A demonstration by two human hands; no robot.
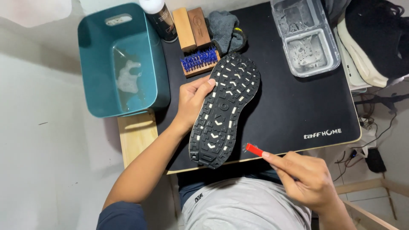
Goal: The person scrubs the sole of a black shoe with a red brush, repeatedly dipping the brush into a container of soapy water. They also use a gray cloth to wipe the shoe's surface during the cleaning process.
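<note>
Shoe [224, 108] was held sole-up by the left hand [191, 100]; a small red brush [254, 149] was pinched in the right hand [304, 176].
The shoe, gripped only at nine o'clock, might have tipped under brushing.

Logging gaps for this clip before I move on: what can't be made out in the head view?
- Shoe: only the sole shows; its upper faces away.
- Red tool in the right hand: its handle is hidden by the fingers, its tip too small to tell.
- Left hand: the fingers behind the shoe are hidden.
- Bottle: its top is cut off by the upper edge.
- Blue brush: partly covered by the shoe's toe.
</note>
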